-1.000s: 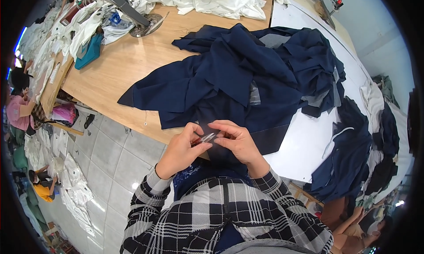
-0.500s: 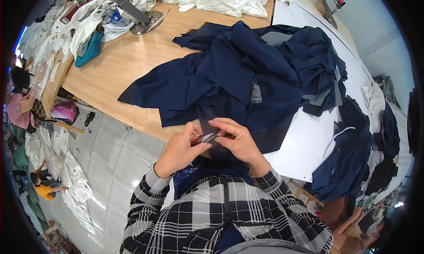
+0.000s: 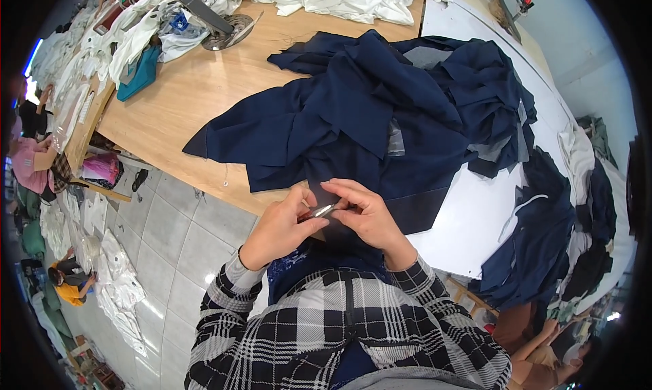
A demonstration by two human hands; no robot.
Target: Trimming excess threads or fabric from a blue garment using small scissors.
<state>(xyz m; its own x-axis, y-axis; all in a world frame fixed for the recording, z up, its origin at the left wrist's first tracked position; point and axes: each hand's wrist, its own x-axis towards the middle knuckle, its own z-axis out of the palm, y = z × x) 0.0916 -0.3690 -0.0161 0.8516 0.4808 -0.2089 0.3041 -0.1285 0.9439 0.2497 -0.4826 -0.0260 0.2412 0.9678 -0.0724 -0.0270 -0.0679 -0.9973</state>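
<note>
My left hand (image 3: 278, 228) is closed around small thread snips (image 3: 323, 211), whose bright metal blades point right toward my other hand. A bit of reddish handle shows between the fingers. With thumb and forefinger pinched, my right hand (image 3: 370, 217) holds the edge of a navy cloth piece (image 3: 337, 234) close by the blade tips. That piece hangs over the table's near edge toward my lap. Any thread at the tips is too small to make out. Beyond both hands lies a heap of navy cloth pieces (image 3: 353, 112).
The wooden table (image 3: 183, 84) meets a white tabletop (image 3: 441, 227) on the right. White garments (image 3: 339, 3) lie at the far edge. A grey hose arm (image 3: 193, 10) stands far left. More navy cloth (image 3: 530, 240) hangs at the right. Several people work nearby.
The snips' blades have come closer together and tilted slightly. Both hands stay nearly in place, and the view has shifted a little.
</note>
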